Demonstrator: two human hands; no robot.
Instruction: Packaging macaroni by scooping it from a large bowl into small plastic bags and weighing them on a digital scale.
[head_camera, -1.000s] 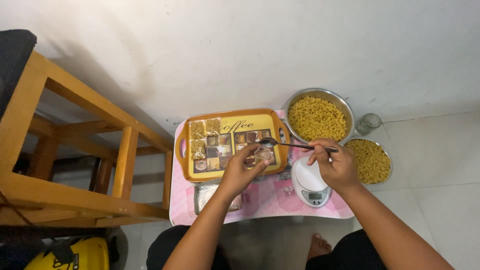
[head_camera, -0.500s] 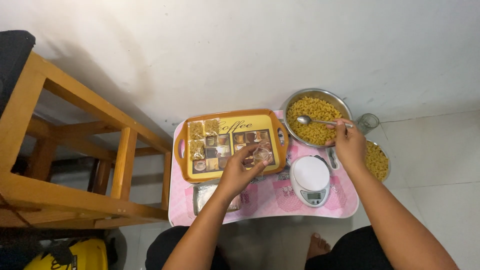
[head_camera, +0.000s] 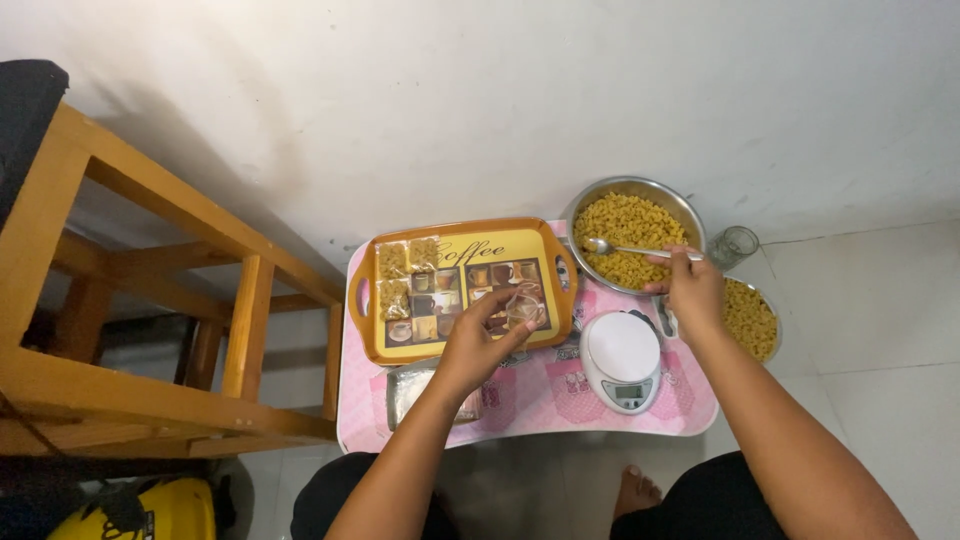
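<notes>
Three filled packets of pasta (head_camera: 408, 279) already lie on the yellow tray (head_camera: 460, 290); the left hand (head_camera: 478, 342) pinches an empty clear bag (head_camera: 523, 307) above it while the right hand (head_camera: 692, 290) grips a spoon (head_camera: 625, 248) over the steel bowl (head_camera: 632, 237), still nearly full.

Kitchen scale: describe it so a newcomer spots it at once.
On the pink low table, look right of the yellow tray and just below the steel bowl of macaroni. The kitchen scale sits there: the only white thing, with a round platform and small display, between both hands.
</notes>
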